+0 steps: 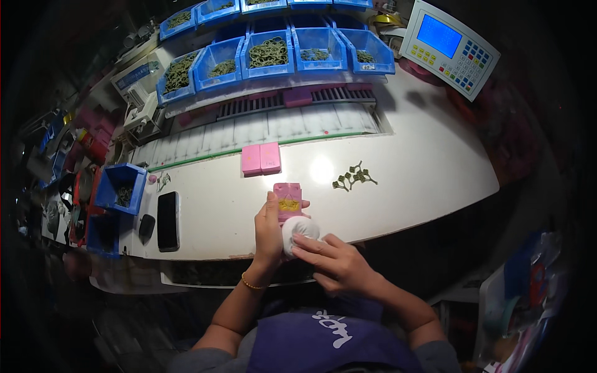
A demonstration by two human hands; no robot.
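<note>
My left hand is wrapped round a pink rubber-like block with a yellow patch on its upward face. It is held upright over the table's near edge. A round white cloth bundle, like a stuffed pouch, covers the block's lower end. The fingers of my right hand press on this bundle and grip it; what it contains is hidden. Beyond the block, two pink blocks lie side by side on the white table. To their right is a loose group of small dark green branched pieces.
Blue bins of green pieces stand in rows at the back. A keypad console with a blue screen is at back right. A phone, a dark mouse-like object and a blue bin sit at left. A green-edged conveyor crosses behind.
</note>
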